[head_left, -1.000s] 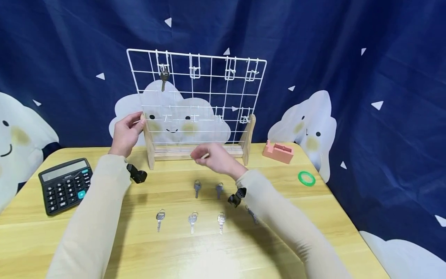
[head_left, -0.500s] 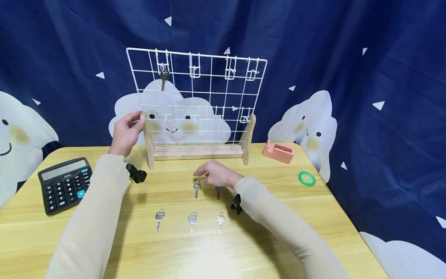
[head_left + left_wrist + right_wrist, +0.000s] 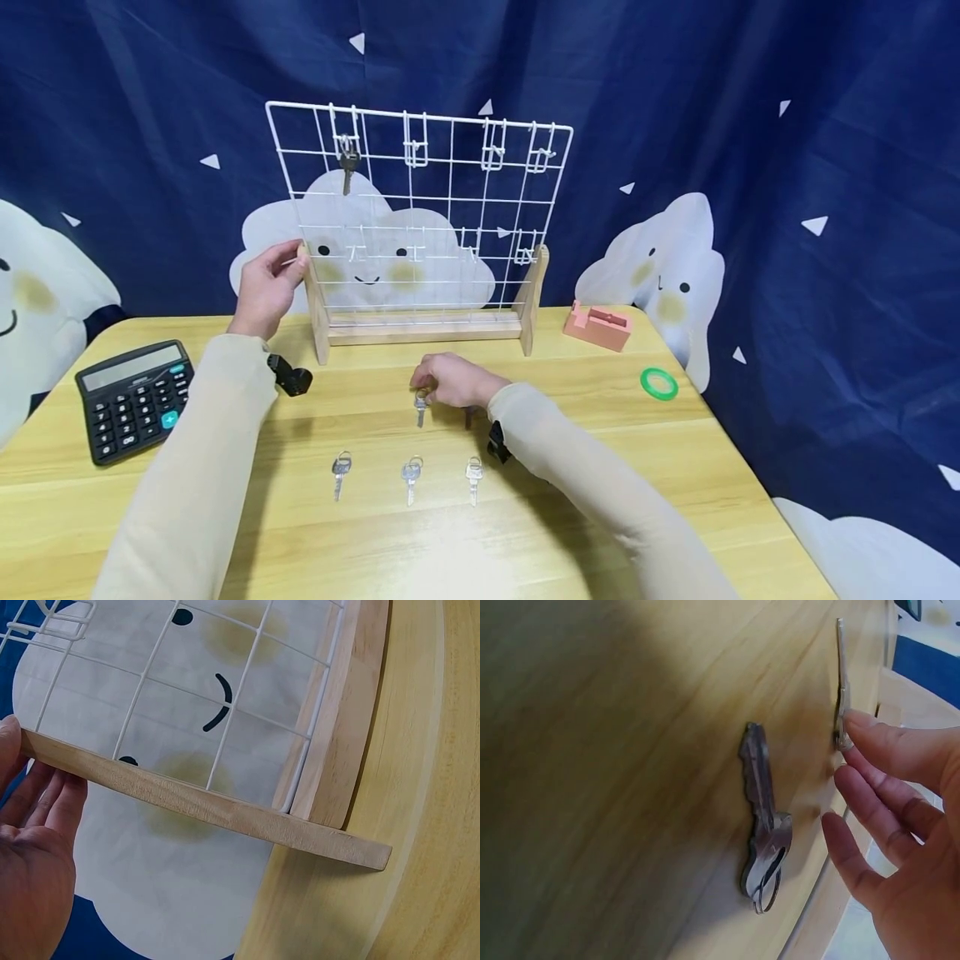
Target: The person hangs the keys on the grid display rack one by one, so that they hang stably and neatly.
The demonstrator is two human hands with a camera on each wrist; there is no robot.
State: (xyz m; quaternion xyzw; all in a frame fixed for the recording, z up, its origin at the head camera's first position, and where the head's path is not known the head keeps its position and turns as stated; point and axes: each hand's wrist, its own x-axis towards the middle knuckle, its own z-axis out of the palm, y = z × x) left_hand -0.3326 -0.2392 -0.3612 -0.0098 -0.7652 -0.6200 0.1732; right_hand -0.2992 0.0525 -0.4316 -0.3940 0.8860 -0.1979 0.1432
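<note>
My left hand (image 3: 264,292) grips the top of the left wooden post (image 3: 210,802) of a white wire grid rack (image 3: 450,119), thumb on one side and fingers on the other. On the table, my right hand (image 3: 456,382) pinches the ring end of a silver key (image 3: 420,410), which lies with its blade toward the near edge. The right wrist view shows the thumb at this key (image 3: 842,682), with the other fingers spread loosely. Close beneath that hand lies a second key (image 3: 762,825) with a small ring. One key (image 3: 348,160) hangs from the rack's upper left hook.
Three more keys lie in a nearer row: left (image 3: 341,475), middle (image 3: 410,472) and right (image 3: 474,475). A black calculator (image 3: 135,404) sits at the left. Toward the right are a pink tape dispenser (image 3: 597,327) and a green ring (image 3: 659,384). Several hooks (image 3: 492,156) line the grid.
My right hand has come down from in front of the rack's base to the table and closed on the farther key's ring end. My left hand stays on the post.
</note>
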